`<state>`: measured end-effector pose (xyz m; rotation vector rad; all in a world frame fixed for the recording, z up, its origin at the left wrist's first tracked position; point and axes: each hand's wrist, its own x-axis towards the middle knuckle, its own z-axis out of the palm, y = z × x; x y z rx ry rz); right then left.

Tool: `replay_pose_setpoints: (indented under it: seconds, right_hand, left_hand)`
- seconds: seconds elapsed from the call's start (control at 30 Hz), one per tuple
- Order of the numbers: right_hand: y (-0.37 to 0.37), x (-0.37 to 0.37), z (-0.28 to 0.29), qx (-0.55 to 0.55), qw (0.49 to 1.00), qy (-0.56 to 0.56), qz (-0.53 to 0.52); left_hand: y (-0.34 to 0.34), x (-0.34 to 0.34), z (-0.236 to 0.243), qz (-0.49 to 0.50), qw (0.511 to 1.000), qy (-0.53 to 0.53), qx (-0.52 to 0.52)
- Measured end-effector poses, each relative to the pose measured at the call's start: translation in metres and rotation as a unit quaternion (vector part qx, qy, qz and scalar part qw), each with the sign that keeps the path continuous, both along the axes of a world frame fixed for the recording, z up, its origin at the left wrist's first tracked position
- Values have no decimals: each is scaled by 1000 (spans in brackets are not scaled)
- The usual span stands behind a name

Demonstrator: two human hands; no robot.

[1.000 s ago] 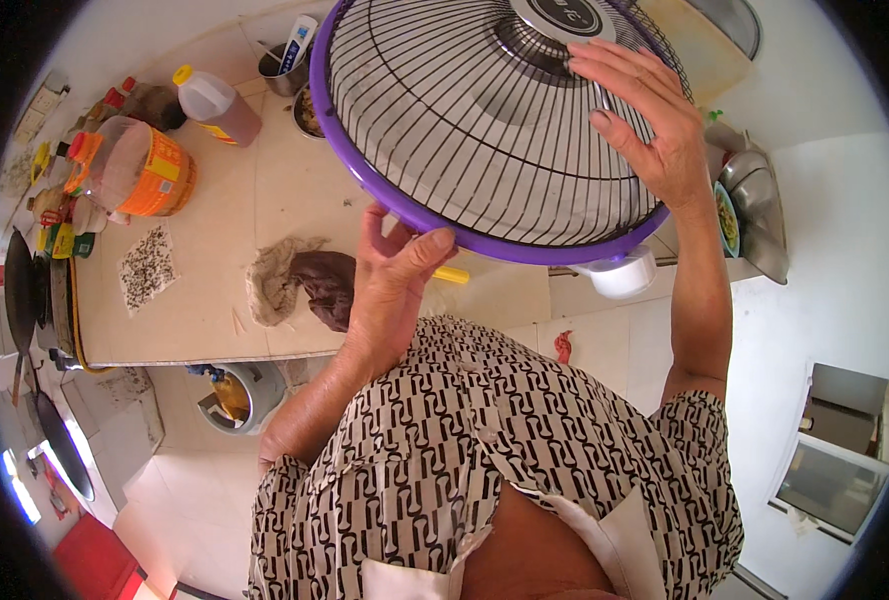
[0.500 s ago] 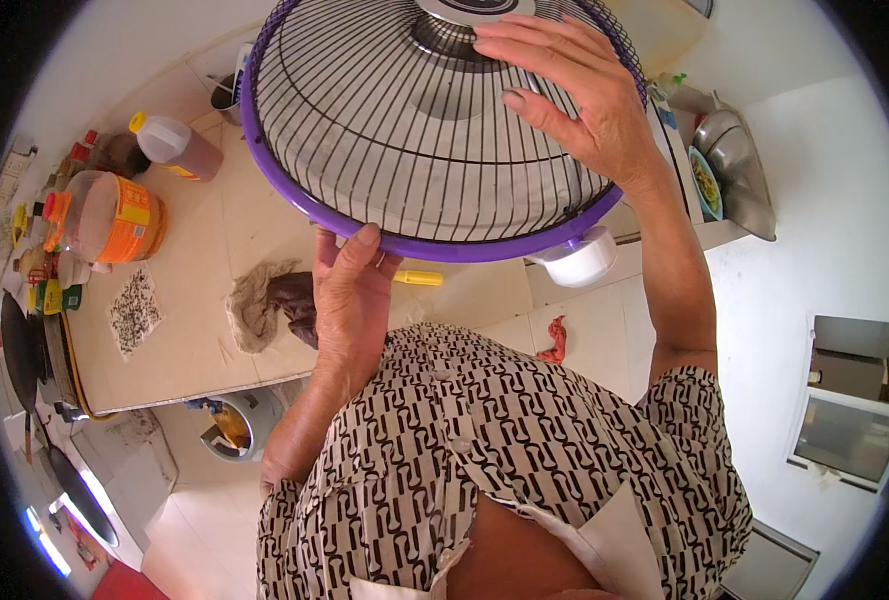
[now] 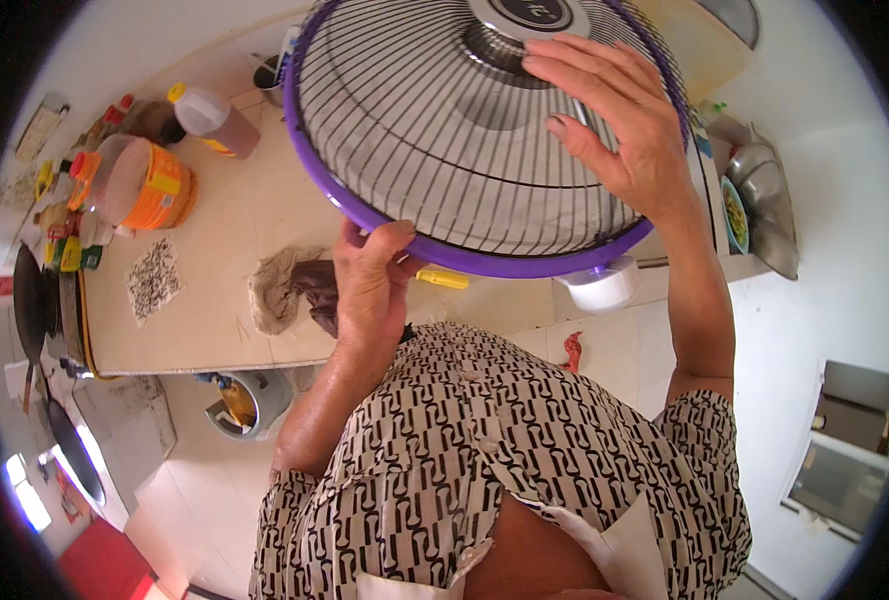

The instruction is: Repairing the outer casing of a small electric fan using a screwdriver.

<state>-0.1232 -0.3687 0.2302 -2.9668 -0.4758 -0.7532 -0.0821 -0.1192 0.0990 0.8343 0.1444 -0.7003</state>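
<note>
A round dish-shaped electric heater (image 3: 405,160) with a purple rim, a dark wire grille and a silver centre cap is tilted up before me. My left hand (image 3: 370,280) is closed on its lower rim, thumb over the edge. My right hand (image 3: 630,130) lies over the right side of the grille, near the centre cap, with fingers stretched out and thumb apart; whether it presses on the wires I cannot tell. A white round part (image 3: 603,288) sticks out below the rim. Beside my left hand, a yellow item (image 3: 443,277) shows partly under the heater.
Beige and dark cloths (image 3: 290,290) lie on the counter (image 3: 205,335), left of my left hand. Farther left stand an orange-labelled tub (image 3: 145,185), a yellow-capped jug (image 3: 215,122) and a speckled sheet (image 3: 153,278). Metal bowls (image 3: 765,190) and a bowl of food (image 3: 735,215) sit at right.
The heater and both hands have shifted to the right and slightly down in the picture, along with the surroundings. My left hand keeps its grip, and my right hand stays over the grille.
</note>
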Motion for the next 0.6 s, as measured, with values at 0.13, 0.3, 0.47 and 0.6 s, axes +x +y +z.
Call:
replay_pose_setpoints:
  seconds: [0.13, 0.3, 0.47, 0.6]
  right_hand:
    - [-1, -1, -4, -4, 1000, -3, -5]
    - [-4, 1, -1, -4, 1000, 3, -8]
    - [6, 6, 7, 11, 1000, 18, -6]
    - [9, 4, 8, -2, 1000, 13, -19]
  left_hand:
    - [-3, -5, 4, 11, 1000, -6, 2]
    - [-1, -8, 7, -21, 999, 13, -48]
    - [-2, -20, 6, -34, 998, -15, -56]
    - [-2, -24, 16, -37, 998, 9, -59]
